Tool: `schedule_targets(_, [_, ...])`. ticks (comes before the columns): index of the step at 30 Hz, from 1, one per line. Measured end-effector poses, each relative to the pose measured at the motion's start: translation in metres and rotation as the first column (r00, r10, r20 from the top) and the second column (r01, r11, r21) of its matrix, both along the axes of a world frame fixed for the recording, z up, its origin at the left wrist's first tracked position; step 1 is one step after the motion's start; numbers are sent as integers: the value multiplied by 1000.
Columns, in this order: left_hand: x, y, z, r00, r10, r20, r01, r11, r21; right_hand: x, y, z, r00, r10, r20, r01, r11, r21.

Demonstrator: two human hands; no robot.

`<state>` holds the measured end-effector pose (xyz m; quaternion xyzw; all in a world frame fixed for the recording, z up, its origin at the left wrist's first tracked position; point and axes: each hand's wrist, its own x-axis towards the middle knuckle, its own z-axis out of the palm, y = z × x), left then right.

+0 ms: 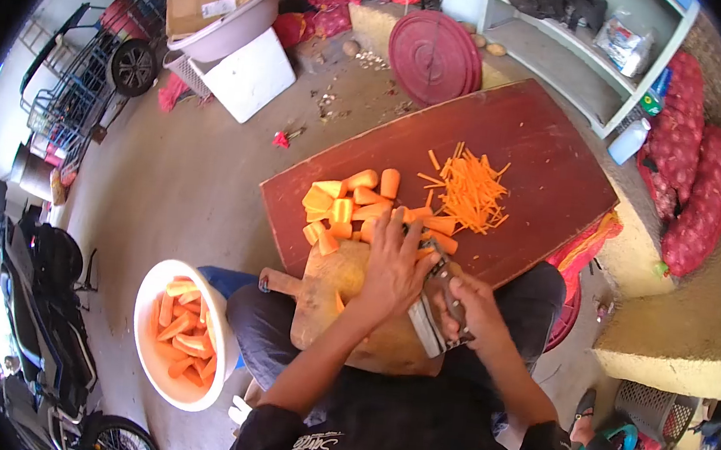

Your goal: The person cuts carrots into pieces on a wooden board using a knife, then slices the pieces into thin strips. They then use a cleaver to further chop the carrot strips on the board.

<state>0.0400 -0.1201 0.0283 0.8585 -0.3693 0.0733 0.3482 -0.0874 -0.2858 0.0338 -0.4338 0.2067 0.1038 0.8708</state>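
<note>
My right hand [472,309] is closed round the brown riveted handle of a knife [446,287]. Its broad pale blade [427,325] lies low beside my left wrist, over the cutting board. My left hand [394,259] has its fingers stretched forward over the near carrot pieces, its thumb side close to the knife; what lies under the palm is hidden. A round wooden cutting board [326,308] with a handle rests across my lap. Chunks of peeled carrot [342,210] are heaped beyond my left hand. Thin carrot sticks [472,191] form a pile farther right.
The heaps lie on a dark red tabletop [534,138]. At my left stands a white bucket [143,317] with carrot pieces inside. Red net sacks [702,197] lean at the right near a shelf [550,61]. A motorcycle [47,325] stands far left; another person's foot [585,412] shows lower right.
</note>
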Motion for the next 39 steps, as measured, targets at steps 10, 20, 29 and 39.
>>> schedule_targets(10, [118, -173, -20, 991, -114, 63, 117, 992, -51, 50, -121, 36, 907, -315, 280, 407, 829, -384])
schedule_targets(20, [83, -129, -35, 984, -149, -93, 142, 986, -86, 34, -118, 9, 922, -270, 277, 384, 737, -557])
schedule_targets(29, [89, -146, -41, 998, 57, 29, -58, 998, 34, 32, -115, 8, 920, -231, 318, 382, 715, -586])
schedule_targets(39, [99, -133, -37, 996, 92, 18, -93, 988, 127, 34, -99, 8, 924, -191, 332, 364, 707, -606])
